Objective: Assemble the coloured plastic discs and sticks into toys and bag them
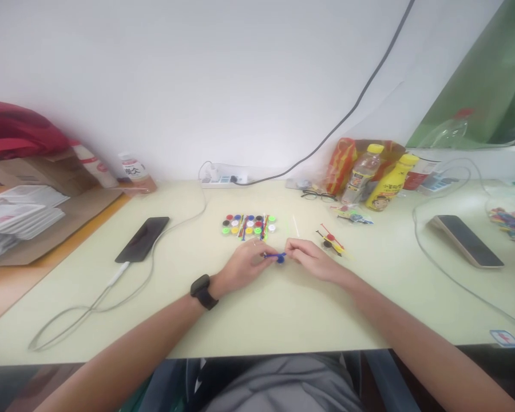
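Observation:
My left hand (244, 264), with a black watch on its wrist, pinches one end of a thin blue plastic stick joined to a small round blue disc (280, 259). At its other end the fingers of my right hand (309, 257) are closed on the same blue piece. Just beyond my left hand lie rows of small round discs (235, 224) in several colours, with thin coloured sticks (242, 227) between them. A white stick (296, 225) rests beyond my right hand. To the right of that hand are red, yellow and black stick-and-disc pieces (329, 237).
A black phone (142, 239) with a white cable lies left; another phone (470, 240) sits right. Bottles (386, 183), snack bags and glasses (319, 195) stand or lie at the back right. A power strip (224, 177) is by the wall. A bag of coloured sticks (512, 224) lies far right.

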A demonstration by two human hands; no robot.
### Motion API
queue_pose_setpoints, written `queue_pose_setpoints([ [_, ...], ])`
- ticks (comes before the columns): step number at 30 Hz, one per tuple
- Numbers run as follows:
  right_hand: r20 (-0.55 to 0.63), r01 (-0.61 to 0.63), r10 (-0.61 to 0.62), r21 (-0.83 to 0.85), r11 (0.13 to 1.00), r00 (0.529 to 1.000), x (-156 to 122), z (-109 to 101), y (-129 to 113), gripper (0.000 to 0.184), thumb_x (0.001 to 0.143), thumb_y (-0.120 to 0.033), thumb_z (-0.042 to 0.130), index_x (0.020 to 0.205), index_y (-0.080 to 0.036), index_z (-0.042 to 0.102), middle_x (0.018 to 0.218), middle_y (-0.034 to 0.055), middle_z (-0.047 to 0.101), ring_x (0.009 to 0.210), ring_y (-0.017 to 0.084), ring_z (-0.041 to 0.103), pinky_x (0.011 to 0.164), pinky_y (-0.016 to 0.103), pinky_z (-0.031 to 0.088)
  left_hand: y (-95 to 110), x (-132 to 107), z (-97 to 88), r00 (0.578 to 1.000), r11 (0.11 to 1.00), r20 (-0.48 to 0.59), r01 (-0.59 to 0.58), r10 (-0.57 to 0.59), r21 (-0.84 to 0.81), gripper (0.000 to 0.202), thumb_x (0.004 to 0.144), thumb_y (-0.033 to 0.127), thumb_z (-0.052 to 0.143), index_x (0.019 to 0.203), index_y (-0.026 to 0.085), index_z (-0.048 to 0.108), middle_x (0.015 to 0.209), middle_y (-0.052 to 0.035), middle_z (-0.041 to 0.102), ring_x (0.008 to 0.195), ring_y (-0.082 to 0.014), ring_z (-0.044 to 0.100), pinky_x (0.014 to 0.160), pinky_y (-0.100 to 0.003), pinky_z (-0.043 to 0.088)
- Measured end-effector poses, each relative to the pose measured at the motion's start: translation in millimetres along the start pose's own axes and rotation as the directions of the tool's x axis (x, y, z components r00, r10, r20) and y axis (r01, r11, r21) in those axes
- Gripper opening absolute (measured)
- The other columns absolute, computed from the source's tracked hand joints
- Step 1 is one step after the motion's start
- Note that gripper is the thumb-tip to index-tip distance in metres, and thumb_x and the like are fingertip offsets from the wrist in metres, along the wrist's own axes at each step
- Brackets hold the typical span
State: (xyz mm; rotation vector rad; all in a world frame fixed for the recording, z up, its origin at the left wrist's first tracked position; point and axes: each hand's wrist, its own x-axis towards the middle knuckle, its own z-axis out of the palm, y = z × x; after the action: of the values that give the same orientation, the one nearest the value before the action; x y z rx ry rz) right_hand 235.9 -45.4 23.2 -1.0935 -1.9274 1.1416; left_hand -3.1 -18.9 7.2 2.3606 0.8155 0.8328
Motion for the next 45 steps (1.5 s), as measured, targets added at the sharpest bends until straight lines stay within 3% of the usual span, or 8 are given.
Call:
queue_pose_setpoints([
  [6, -0.054, -0.018, 0.018, 0.004, 1.000, 0.998, -2.0, -1.2, -3.6, 0.021, 0.102, -0.034, 0.046, 0.086, -0.021, 0.050, 0.073, -0.0030, 0.046, 0.070, 0.015, 0.042, 0.066, 0.028, 0.033, -3.3, -0.6, -2.9, 0.999, 1.000, -0.029, 0.029, -0.029, 0.001, 0.021, 0.100, 0.039, 0.065, 0.108, 0.024, 0.077, 0.091, -0.0034, 0.074, 0.081, -0.0175, 0.063, 0.074, -0.030, 0.048],
  [13, -0.053, 0.044, -0.040, 0.071, 0.996, 0.998, -1.8, 5.7, 5.8, 0.013, 0.102, -0.033, 0.051, 0.099, -0.021, 0.054, 0.084, -0.0008, 0.056, 0.076, 0.015, 0.050, 0.070, 0.027, 0.040, 0.3, 0.5, -4.8, 0.996, 0.996, -0.026, 0.083, -0.084, -0.025, 0.027, 0.103, 0.041, 0.059, 0.102, 0.022, 0.078, 0.086, -0.0038, 0.073, 0.075, -0.0162, 0.061, 0.067, -0.029, 0.046],
  [19, -0.070, 0.020, -0.016, 0.063, 0.998, 0.997, 1.9, 6.6, 20.8, 0.010, 0.089, -0.028, 0.066, 0.086, -0.018, 0.062, 0.080, 0.0008, 0.064, 0.074, 0.016, 0.057, 0.067, 0.027, 0.044, -6.1, -2.0, -1.6, 1.000, 1.000, -0.017, 0.023, -0.022, 0.010, 0.021, 0.101, 0.036, 0.063, 0.105, 0.026, 0.080, 0.086, -0.0038, 0.074, 0.079, -0.0179, 0.062, 0.072, -0.031, 0.049],
  [27, -0.063, 0.090, -0.095, -0.083, 0.992, 0.993, 1.6, 8.0, 24.0, 0.009, 0.084, -0.015, 0.059, 0.081, -0.019, 0.066, 0.079, 0.0008, 0.067, 0.072, 0.016, 0.058, 0.065, 0.026, 0.041, -8.9, -2.5, -1.5, 1.000, 0.999, 0.027, 0.013, -0.014, 0.047, 0.016, 0.099, 0.030, 0.063, 0.103, 0.026, 0.078, 0.091, -0.0036, 0.074, 0.085, -0.0194, 0.064, 0.078, -0.032, 0.051],
  [33, -0.081, 0.134, -0.149, -0.168, 0.977, 0.985, 0.5, 9.6, 22.7, 0.015, 0.083, -0.010, 0.056, 0.080, -0.019, 0.067, 0.079, 0.0006, 0.067, 0.071, 0.015, 0.057, 0.064, 0.027, 0.041, -0.6, -2.1, -3.7, 0.992, 0.988, 0.095, -0.094, 0.082, 0.124, 0.026, 0.102, 0.027, 0.056, 0.122, 0.028, 0.073, 0.117, -0.0059, 0.072, 0.106, -0.0236, 0.064, 0.095, -0.038, 0.050],
  [39, -0.087, 0.146, -0.164, -0.179, 0.973, 0.983, 2.6, 12.0, 30.5, 0.014, 0.082, -0.010, 0.059, 0.080, -0.019, 0.069, 0.082, 0.0015, 0.067, 0.070, 0.015, 0.057, 0.065, 0.027, 0.042, 5.7, -0.3, -1.7, 0.982, 0.957, 0.157, -0.141, 0.103, 0.252, 0.017, 0.097, 0.026, 0.060, 0.111, 0.025, 0.071, 0.119, -0.0060, 0.071, 0.106, -0.0266, 0.063, 0.094, -0.043, 0.048],
  [45, -0.203, 0.108, -0.139, -0.157, 0.982, 0.969, -6.1, 16.1, 36.5, 0.010, 0.087, -0.024, 0.069, 0.096, -0.020, 0.068, 0.089, 0.0034, 0.065, 0.071, 0.015, 0.055, 0.063, 0.028, 0.044, 6.2, -2.0, -5.1, 0.979, 0.976, 0.165, -0.144, 0.116, 0.166, 0.026, 0.093, 0.025, 0.065, 0.119, 0.027, 0.067, 0.124, -0.0057, 0.068, 0.113, -0.0273, 0.062, 0.102, -0.044, 0.048],
])
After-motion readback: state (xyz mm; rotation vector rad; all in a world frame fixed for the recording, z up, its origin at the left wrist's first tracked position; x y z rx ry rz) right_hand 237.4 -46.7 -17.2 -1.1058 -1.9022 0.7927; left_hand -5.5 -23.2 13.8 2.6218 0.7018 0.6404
